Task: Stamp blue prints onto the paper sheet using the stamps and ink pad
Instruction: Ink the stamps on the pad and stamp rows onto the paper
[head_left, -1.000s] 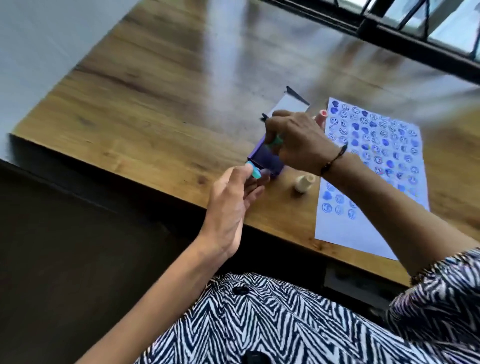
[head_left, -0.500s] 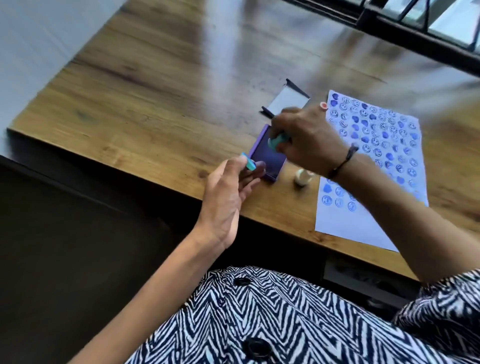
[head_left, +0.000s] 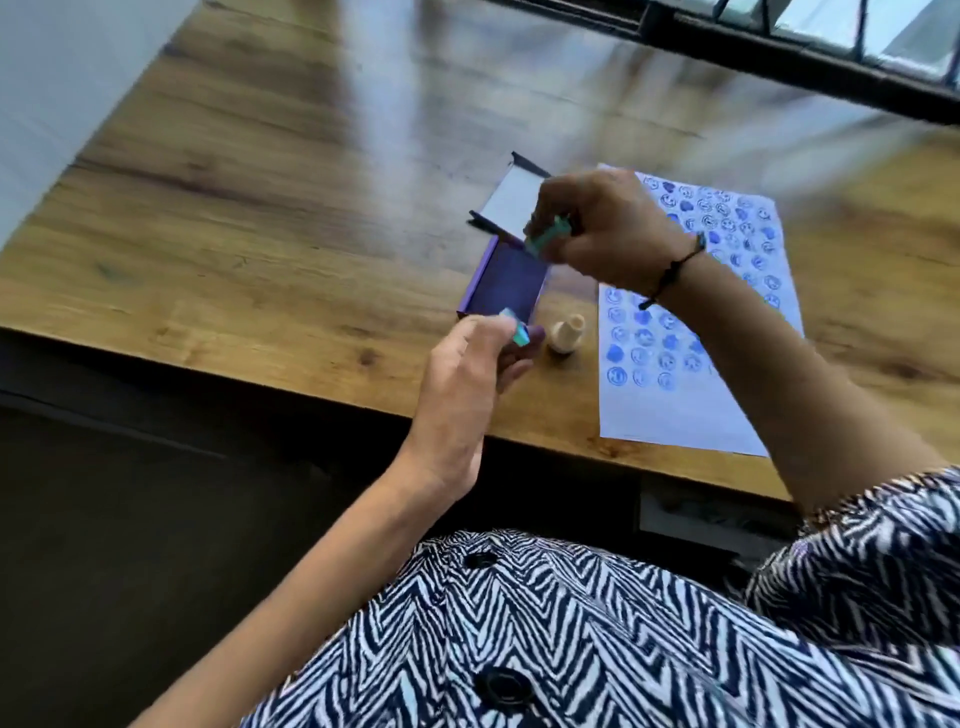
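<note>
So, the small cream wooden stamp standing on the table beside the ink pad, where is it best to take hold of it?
Take the small cream wooden stamp by its narrow upper neck, from above. It stands upright, wider at the base, apart from the purple ink pad, so pinching fingers probably fit around it.

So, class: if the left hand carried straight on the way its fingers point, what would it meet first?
Most likely the ink pad: the left hand, pinching a teal stamp, points at its near edge, though depth is unclear.

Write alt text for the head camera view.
A person's right hand holds a teal stamp just above an open purple ink pad on a wooden table; the left hand holds another. Right: a paper sheet of blue prints.
</note>
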